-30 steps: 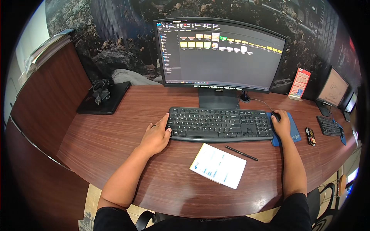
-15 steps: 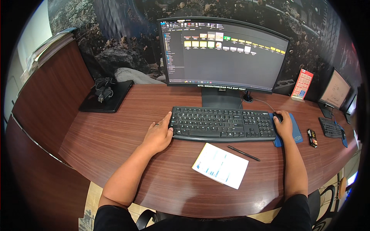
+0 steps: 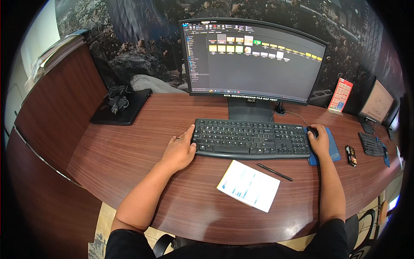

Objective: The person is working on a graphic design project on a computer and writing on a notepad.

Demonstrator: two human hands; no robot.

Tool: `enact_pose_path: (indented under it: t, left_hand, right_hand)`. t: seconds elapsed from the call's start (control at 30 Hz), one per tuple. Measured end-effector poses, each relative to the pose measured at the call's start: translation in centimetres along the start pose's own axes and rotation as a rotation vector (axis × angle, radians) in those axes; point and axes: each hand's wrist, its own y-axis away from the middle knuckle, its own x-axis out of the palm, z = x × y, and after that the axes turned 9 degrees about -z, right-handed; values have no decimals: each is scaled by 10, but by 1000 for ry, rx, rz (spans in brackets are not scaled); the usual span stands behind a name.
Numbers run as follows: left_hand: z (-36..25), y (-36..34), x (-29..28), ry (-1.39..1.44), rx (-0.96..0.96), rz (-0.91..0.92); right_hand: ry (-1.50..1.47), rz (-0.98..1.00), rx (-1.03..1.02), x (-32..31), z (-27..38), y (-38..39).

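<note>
My left hand (image 3: pixel 179 149) rests on its side against the left end of a black keyboard (image 3: pixel 254 139). Its fingers are stretched out, the thumb apart, and they touch the keyboard's edge without gripping anything. At the keyboard's right end, my right hand (image 3: pixel 319 140) is closed over a dark computer mouse (image 3: pixel 314 131), most of which it hides. The mouse sits on a blue mouse pad (image 3: pixel 333 149). Behind the keyboard stands a large monitor (image 3: pixel 258 73) showing a dark file window with rows of small thumbnails.
In front of the keyboard lie a printed paper pad (image 3: pixel 250 186) and a black pen (image 3: pixel 274 172). A small dark box (image 3: pixel 351 156) is right of the mouse pad, near a red desk calendar (image 3: pixel 340 96) and a second keyboard (image 3: pixel 371 143). A closed laptop (image 3: pixel 129 113) with cables lies far left.
On the monitor, the highlighted thumbnail is now farther left in the top row. The whole view has shifted very slightly; both hands keep their places on keyboard and mouse.
</note>
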Motion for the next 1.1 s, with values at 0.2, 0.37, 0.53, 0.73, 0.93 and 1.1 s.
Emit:
enact_pose_path:
  t: [0.2,0.37,0.53,0.73,0.93,1.1]
  left_hand:
    - [-4,0,-3,-14,14,12]
    - [0,1,1,7,43,-19]
    - [1,0,2,7,67,-18]
    - [2,0,4,5,67,-23]
    - [1,1,3,-6,67,-17]
    - [1,0,3,-1,64,-14]
  right_hand:
    - [-4,6,9,-3,7,0]
    - [6,1,6,-2,7,0]
    - [3,0,3,-1,3,1]
    - [8,13,18,-3,6,1]
    - [19,20,23,-2,8,1]
    - [45,-9,-39,3,-8,2]
